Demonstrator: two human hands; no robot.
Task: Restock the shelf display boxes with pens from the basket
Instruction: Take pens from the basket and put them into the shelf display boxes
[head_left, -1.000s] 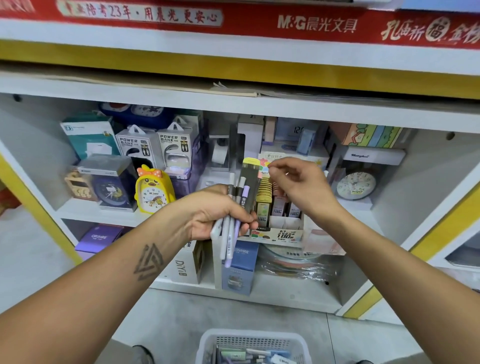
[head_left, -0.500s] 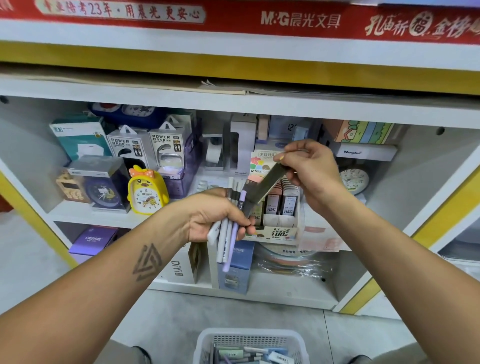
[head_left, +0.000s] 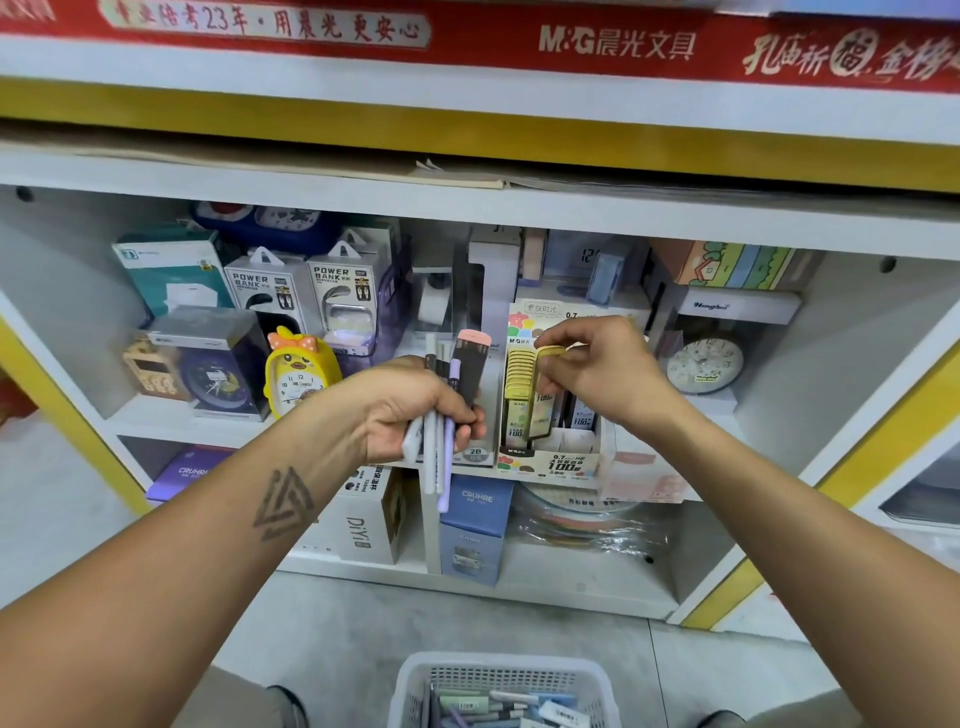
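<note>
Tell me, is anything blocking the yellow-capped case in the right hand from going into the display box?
Nothing visible blocks it. The right hand pinches the yellow-capped case, already lowering behind the yellow row in the display box. The left hand holds its pens aside.

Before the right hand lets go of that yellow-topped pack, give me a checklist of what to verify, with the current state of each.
1. Right hand pinches the yellow-topped pack: ok.
2. Pack lined up beside the yellow row in the display box: ok.
3. Pack seated fully in its slot: cannot tell.
4. Left hand grip on the pen bundle: ok.
5. Basket below holds more stock: ok.
</note>
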